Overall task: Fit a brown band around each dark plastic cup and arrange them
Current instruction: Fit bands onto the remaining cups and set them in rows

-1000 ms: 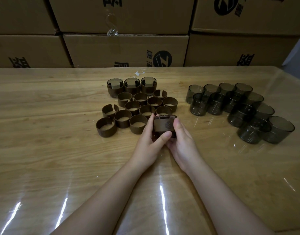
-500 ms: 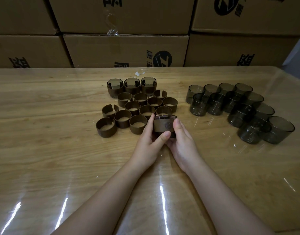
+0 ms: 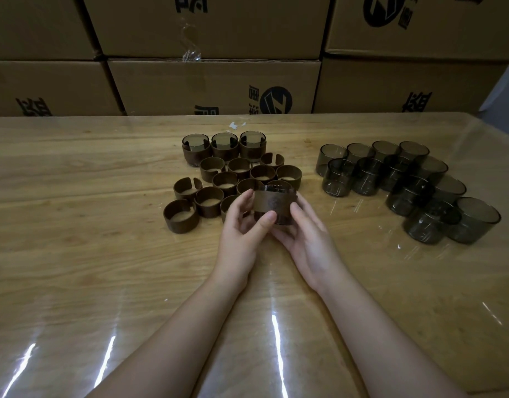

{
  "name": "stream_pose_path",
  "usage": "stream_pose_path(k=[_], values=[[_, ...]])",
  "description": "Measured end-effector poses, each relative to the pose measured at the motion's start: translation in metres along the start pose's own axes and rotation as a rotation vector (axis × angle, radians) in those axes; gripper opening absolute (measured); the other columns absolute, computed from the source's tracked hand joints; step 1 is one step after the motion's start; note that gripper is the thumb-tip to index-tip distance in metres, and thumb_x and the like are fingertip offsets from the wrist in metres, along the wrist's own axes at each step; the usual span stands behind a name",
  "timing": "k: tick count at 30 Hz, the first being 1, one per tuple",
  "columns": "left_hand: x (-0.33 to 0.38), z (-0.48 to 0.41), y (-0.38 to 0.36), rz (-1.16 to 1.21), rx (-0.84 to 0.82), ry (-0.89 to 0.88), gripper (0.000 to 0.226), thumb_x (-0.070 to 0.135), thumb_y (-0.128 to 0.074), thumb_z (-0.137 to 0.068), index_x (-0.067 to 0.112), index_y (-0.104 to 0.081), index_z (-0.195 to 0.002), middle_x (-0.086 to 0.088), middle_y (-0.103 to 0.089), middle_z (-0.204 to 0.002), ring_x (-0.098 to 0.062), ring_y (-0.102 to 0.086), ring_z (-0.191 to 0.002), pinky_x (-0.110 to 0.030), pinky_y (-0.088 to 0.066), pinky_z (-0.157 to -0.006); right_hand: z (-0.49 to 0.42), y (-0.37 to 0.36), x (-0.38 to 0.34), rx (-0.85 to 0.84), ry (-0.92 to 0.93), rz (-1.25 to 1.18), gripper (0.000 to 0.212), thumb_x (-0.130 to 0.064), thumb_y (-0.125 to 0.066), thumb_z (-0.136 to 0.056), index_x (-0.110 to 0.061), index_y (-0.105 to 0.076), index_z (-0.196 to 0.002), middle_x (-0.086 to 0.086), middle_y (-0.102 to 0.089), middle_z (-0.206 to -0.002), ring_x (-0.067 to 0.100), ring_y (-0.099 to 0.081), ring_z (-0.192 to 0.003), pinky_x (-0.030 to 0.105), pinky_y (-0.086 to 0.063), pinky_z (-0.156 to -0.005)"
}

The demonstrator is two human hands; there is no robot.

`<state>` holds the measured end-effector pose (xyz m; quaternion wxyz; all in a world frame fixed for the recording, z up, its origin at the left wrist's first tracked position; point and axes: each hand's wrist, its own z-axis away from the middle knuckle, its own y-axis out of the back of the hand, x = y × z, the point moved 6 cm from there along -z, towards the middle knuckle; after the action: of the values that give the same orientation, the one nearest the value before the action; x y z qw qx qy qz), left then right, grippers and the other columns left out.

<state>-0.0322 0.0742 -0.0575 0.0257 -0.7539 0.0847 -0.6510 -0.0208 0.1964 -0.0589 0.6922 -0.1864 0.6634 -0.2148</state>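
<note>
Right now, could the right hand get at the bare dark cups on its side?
Not at once: the right hand and left hand both hold the banded cup. Once it lets go, probably yes: the bare cups stand to its right, with only bare table between.

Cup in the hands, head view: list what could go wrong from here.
1. The brown band sits high on the dark translucent plastic cup, whose base shows bare. It could seat crooked or slip off.
2. The left hand and right hand grip the cup just over the loose brown split bands. A fingertip may scatter them.
</note>
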Motion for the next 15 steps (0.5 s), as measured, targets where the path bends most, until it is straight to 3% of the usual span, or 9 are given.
stream_pose_path(k=[2, 4, 8, 12, 15], values=[[-0.0008, -0.0001, 0.0025, 0.029, 0.033, -0.002, 0.056, 0.042, -0.076, -0.068, 0.039, -0.055, -0.12, 0.003, -0.058, -0.131, -0.01, -0.061, -0.115, -0.025, -0.054, -0.088, -0.0001, 0.002, 0.0005, 0.034, 0.016, 0.018, 0.03, -0.017, -0.051, -0.097, -0.016, -0.053, -0.127, 0.011, -0.066, -0.122, 0.019, -0.065, -0.112, 0.03, -0.053, -0.093], [-0.0007, -0.0003, 0.0043, 0.046, 0.062, -0.019, 0.054, 0.036, -0.077, -0.07, 0.037, -0.057, -0.12, 0.003, -0.059, -0.13, -0.011, -0.062, -0.114, -0.024, -0.054, -0.086, -0.0005, 0.0036, 0.001, 0.064, 0.024, 0.042, 0.025, -0.016, -0.054, -0.096, -0.018, -0.055, -0.121, 0.01, -0.068, -0.119, 0.019, -0.065, -0.112, 0.033, -0.05, -0.099], [-0.0051, -0.0014, 0.0033, 0.119, 0.044, 0.023, 0.058, 0.029, -0.075, -0.074, 0.031, -0.053, -0.128, 0.003, -0.059, -0.132, -0.014, -0.062, -0.115, -0.039, -0.053, -0.094, -0.0005, 0.0041, 0.0007, 0.061, 0.042, 0.077, 0.028, -0.01, -0.056, -0.094, -0.023, -0.056, -0.119, 0.006, -0.068, -0.12, 0.019, -0.062, -0.116, 0.038, -0.044, -0.106], [-0.0067, -0.0016, 0.0026, 0.19, 0.056, 0.081, 0.07, 0.027, -0.071, -0.073, 0.015, -0.046, -0.137, -0.007, -0.057, -0.134, -0.021, -0.062, -0.117, -0.042, -0.054, -0.093, 0.0003, 0.0035, -0.0006, 0.063, 0.057, 0.124, 0.038, -0.001, -0.056, -0.093, -0.021, -0.054, -0.125, 0.007, -0.063, -0.128, 0.017, -0.058, -0.121, 0.039, -0.043, -0.108], [-0.0047, -0.0017, 0.0033, 0.201, 0.075, 0.081, 0.068, 0.025, -0.07, -0.074, 0.014, -0.047, -0.137, -0.008, -0.055, -0.135, -0.023, -0.061, -0.118, -0.043, -0.054, -0.094, 0.0006, 0.0036, -0.0006, 0.082, 0.078, 0.189, 0.035, -0.004, -0.059, -0.092, -0.025, -0.055, -0.12, 0.003, -0.065, -0.124, 0.014, -0.059, -0.12, 0.037, -0.044, -0.106]])
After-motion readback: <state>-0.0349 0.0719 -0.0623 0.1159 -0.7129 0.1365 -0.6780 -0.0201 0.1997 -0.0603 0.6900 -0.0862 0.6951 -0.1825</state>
